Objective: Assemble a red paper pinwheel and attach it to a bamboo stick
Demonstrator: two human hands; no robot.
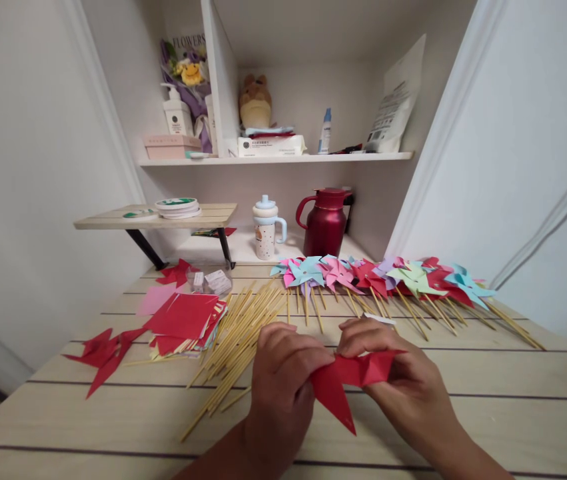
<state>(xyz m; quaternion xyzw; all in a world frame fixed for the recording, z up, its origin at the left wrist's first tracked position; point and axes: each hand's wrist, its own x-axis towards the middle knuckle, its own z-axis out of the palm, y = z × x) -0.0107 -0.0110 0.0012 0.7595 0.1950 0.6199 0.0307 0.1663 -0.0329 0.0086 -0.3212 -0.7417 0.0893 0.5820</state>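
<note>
While a pale wooden table (pixel 488 400) fills the lower view, white walls close it in on both sides, and a shelf (pixel 273 159) at the back carries a plush toy (pixel 255 101), bottles and boxes. Below the shelf stand a red jug (pixel 325 222) and a lidded cup (pixel 266 228), with a low riser (pixel 163 217) to the left. Finished pinwheels (pixel 388 277) lie in a row across the far part of the table. Sticks (pixel 238 333) are heaped at centre left, just beside a stack of red paper squares (pixel 186 320); folded red pieces (pixel 106 353) lie further left.

Near the front edge, both hands pinch a folded red paper (pixel 350 377) just above the table. The left hand (pixel 283 387) grips its left end with curled fingers; the right hand (pixel 403 380) grips the right end between thumb and fingers. One point of the paper hangs down between the hands.
</note>
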